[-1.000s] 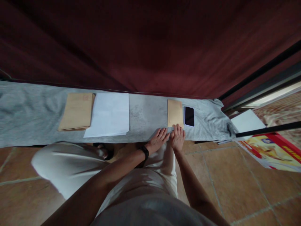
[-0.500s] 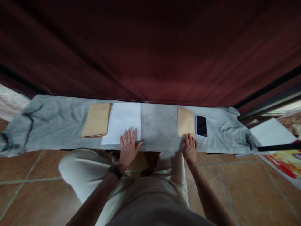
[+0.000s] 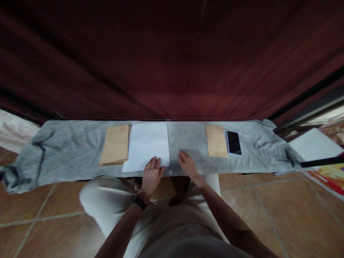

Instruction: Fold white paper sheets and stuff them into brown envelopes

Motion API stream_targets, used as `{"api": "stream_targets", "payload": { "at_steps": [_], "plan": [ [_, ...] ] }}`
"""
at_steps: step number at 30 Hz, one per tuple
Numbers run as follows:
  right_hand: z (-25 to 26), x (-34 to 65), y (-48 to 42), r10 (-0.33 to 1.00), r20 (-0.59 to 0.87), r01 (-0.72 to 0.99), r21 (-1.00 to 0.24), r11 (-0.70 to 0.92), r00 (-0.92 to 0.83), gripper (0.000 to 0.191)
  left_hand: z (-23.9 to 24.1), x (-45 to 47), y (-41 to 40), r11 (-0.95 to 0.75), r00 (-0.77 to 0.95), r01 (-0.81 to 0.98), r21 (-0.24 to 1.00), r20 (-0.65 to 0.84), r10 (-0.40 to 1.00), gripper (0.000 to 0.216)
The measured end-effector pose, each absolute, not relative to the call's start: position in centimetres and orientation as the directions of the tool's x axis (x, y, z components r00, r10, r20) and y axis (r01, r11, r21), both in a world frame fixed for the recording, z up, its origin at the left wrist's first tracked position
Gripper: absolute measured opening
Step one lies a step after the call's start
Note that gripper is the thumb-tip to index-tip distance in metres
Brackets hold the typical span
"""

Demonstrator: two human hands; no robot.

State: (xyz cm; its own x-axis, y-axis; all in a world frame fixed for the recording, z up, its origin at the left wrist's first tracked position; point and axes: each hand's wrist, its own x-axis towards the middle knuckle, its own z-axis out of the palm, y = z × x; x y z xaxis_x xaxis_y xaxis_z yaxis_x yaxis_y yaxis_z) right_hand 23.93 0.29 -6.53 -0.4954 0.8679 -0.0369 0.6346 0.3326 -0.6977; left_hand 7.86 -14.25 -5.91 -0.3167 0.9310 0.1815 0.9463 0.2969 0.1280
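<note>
My left hand (image 3: 152, 174) lies flat on the lower right part of the white paper (image 3: 149, 139), fingers stretched out. Above the grey cloth, between the paper and a single brown envelope (image 3: 217, 141), is my right hand (image 3: 188, 165). Its fingers are loosely extended toward the paper, and nothing shows in them. Just left of the paper, partly meeting its edge, sits a stack of brown envelopes (image 3: 115, 144) with faint red print at its top corner. Whether the paper is one sheet or several I cannot tell.
The grey cloth (image 3: 72, 147) covers a long narrow surface, wrinkled at both ends. A phone (image 3: 234, 143) in a light purple case lies right of the single envelope. A dark red curtain (image 3: 172, 71) hangs behind. White board-like material (image 3: 314, 143) and a dark bar stand at the right.
My right hand has left the single envelope and moved left, toward the paper. My left hand stays on the paper, its fingers closer together. The whole view has shifted slightly.
</note>
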Motion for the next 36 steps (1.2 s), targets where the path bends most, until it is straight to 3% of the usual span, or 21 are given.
{"api": "stream_targets", "payload": {
  "at_steps": [9, 16, 22, 28, 32, 36],
  "plan": [
    [-5.6, 16.8, 0.3, 0.896, -0.168, 0.729, -0.652, 0.211, -0.41, 0.019, -5.9, 8.0, -14.4, 0.255, -0.278, 0.958, 0.128, 0.218, 0.935, 0.045],
    [-5.2, 16.1, -0.4, 0.893, -0.161, 0.713, -0.667, 0.215, -0.42, 0.015, -6.2, 8.1, -14.6, 0.227, -0.249, 0.967, 0.114, 0.249, 0.936, 0.044],
    [-4.4, 15.8, -0.4, 0.934, -0.141, 0.778, -0.601, 0.183, -0.329, 0.027, -6.2, 8.1, -14.8, 0.203, -0.228, 0.972, 0.118, 0.263, 0.937, 0.045],
    [-4.2, 15.6, 0.5, 0.924, -0.174, 0.763, -0.626, 0.162, -0.339, 0.016, -6.0, 8.0, -14.7, 0.197, -0.221, 0.973, 0.119, 0.245, 0.944, 0.044],
    [-4.7, 15.7, 0.3, 0.925, -0.135, 0.714, -0.678, 0.175, -0.355, 0.014, -5.5, 8.2, -14.8, 0.194, -0.233, 0.966, 0.171, 0.249, 0.94, 0.043],
    [-5.1, 17.2, 0.9, 0.941, -0.094, 0.659, -0.736, 0.154, -0.324, 0.015, -4.1, 8.0, -14.9, 0.217, -0.313, 0.93, 0.297, 0.328, 0.891, 0.047]
  ]
}}
